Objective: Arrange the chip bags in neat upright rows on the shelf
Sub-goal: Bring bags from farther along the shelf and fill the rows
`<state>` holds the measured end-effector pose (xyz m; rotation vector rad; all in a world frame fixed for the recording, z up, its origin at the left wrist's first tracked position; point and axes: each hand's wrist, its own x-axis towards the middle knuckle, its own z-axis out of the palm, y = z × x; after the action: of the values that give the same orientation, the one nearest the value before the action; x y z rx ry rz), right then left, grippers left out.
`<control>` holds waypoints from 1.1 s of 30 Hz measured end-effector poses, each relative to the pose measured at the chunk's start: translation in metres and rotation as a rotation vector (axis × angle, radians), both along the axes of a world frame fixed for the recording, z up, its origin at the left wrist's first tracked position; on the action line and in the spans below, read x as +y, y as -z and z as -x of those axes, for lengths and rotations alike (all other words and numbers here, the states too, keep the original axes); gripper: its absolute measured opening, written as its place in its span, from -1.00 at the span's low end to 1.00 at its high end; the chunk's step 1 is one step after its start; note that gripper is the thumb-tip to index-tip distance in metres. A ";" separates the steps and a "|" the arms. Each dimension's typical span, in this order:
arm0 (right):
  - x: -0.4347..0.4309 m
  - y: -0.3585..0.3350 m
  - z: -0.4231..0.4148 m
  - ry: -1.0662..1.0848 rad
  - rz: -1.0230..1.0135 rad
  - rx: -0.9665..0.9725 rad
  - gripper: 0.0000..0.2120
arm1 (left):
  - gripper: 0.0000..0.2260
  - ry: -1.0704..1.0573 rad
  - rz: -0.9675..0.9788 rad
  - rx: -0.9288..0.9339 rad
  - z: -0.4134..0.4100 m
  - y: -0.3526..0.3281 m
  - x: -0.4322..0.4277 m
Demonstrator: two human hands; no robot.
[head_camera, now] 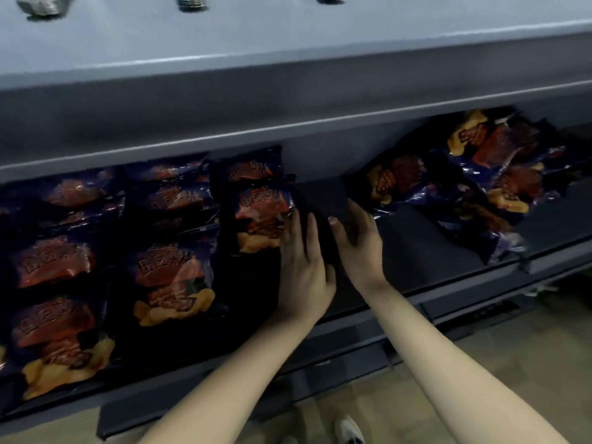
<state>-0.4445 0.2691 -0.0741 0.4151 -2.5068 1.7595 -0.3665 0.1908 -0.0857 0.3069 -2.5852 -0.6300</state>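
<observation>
Blurred chip bags (173,267) stand in three rows on the dark shelf (416,251), the back ones cut off by the upper shelf lip (288,100), the left hand (304,267) flat-fingered against the third row, the right hand (360,248) shadowed, its grip unclear, beside a jumbled pile (480,174).

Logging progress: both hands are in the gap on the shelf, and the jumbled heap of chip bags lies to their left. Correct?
No: the head view shows the jumbled heap lying to their right; the neat rows are on the left. The left hand and right hand are in the gap on the shelf.
</observation>
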 end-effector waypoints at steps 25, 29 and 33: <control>0.270 0.014 0.098 0.043 -0.790 0.197 -0.53 | -0.38 0.539 0.217 -0.114 0.143 0.013 0.195; 0.272 0.024 0.095 0.088 -0.773 0.275 -0.53 | -0.35 0.504 0.271 -0.130 0.141 0.021 0.199; 0.274 0.026 0.100 0.104 -0.738 0.321 -0.54 | -0.40 0.467 0.105 -0.196 0.142 0.014 0.204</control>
<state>-0.5448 0.5427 -0.1002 0.5244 -2.7651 0.6092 -0.5082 0.3952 -0.0995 -0.2955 -2.8886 -0.6412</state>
